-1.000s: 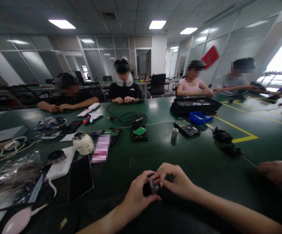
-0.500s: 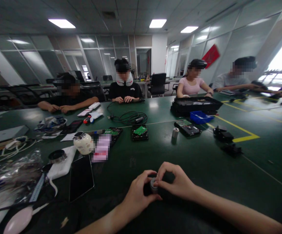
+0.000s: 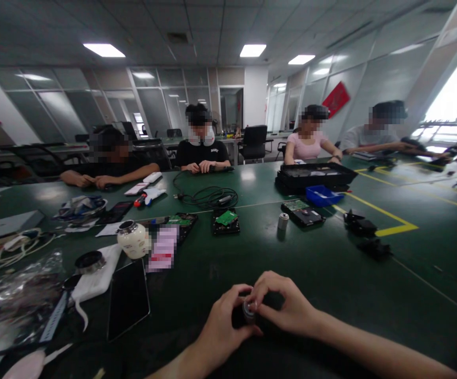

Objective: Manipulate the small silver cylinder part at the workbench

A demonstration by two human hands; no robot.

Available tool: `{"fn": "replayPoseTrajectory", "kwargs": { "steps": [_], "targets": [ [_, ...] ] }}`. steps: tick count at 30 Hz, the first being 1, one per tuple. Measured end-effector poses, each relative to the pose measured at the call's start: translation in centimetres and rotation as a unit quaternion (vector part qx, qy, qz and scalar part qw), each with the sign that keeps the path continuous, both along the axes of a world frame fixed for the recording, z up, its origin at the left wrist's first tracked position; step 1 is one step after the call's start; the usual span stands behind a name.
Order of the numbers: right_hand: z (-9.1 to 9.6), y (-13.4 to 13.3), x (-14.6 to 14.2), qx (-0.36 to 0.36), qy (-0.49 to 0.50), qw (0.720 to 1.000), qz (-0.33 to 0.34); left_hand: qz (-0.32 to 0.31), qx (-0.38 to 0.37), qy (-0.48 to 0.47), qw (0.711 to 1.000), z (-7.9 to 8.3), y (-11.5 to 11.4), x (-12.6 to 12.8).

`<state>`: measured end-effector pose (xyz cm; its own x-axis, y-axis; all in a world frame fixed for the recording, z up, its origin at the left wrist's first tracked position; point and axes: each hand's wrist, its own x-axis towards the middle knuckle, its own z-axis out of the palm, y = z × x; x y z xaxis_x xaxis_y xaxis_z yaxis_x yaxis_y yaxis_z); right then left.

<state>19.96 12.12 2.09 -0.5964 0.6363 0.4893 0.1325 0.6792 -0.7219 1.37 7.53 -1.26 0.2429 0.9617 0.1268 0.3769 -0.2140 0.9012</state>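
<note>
Fingertips of the right hand (image 3: 285, 305) have slid across from the rim onto the top of the small grey metal cylinder (image 3: 248, 313), and over there the co-worker in the pale pink shirt (image 3: 307, 145) has lowered both arms toward the long black plastic tray (image 3: 311, 183)! Another person's hand, at the right edge a second ago, has gone from view.

Right thumb and forefinger come together at the cylinder's top; whether they grip it or some tiny part, I cannot tell. Round the other side, the left hand (image 3: 223, 318) curls in a C, thumb near the base, forefinger arching behind; whether those fingers press the metal, no telling. And the cylinder? Upright between both hands, near the close edge of the dark green table (image 3: 196, 295).

Farther out stands a second silver-grey cylinder (image 3: 283, 222), just beside a flat black drive with a green circuit board (image 3: 305, 213), which lies near a bright blue plastic bin (image 3: 323, 197).
</note>
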Motion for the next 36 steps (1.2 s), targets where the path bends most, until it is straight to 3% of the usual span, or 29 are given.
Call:
{"fn": "replayPoseTrajectory", "kwargs": {
  "steps": [6, 11, 14, 18, 24, 30, 33, 36],
  "targets": [
    [0.4, 4.5, 2.3, -0.054, 0.064, 0.991, -0.101, -0.001, -0.023, 0.006, 1.0, -0.1, 0.0, -0.1],
    [-3.4, 8.7, 4.7, -0.045, -0.003, 0.986, -0.16, -0.004, -0.025, 0.002, 1.0, -0.4, 0.0, -0.1],
    [-5.4, 9.6, 5.5, -0.045, -0.017, 0.986, -0.157, -0.009, -0.024, -0.001, 1.0, -0.6, 0.1, -0.2],
    [-6.3, 9.7, 5.8, -0.046, -0.021, 0.986, -0.158, -0.008, -0.023, -0.001, 1.0, -0.4, 0.1, -0.3],
    [-5.3, 8.8, 5.5, -0.035, -0.013, 0.986, -0.165, -0.007, -0.031, 0.007, 0.999, 0.0, -0.1, -0.2],
    [-2.8, 7.2, 4.3, -0.032, 0.016, 0.986, -0.162, 0.0, -0.031, -0.008, 0.999, 0.2, -0.2, -0.2],
    [-1.1, 4.7, 2.6, -0.041, 0.027, 0.991, -0.126, -0.006, -0.033, -0.021, 0.999, 0.5, -0.1, -0.1],
    [0.3, 1.9, 0.9, -0.053, 0.028, 0.997, -0.044, -0.001, -0.028, -0.021, 0.999, 0.6, 0.0, 0.0]
  ]
}}
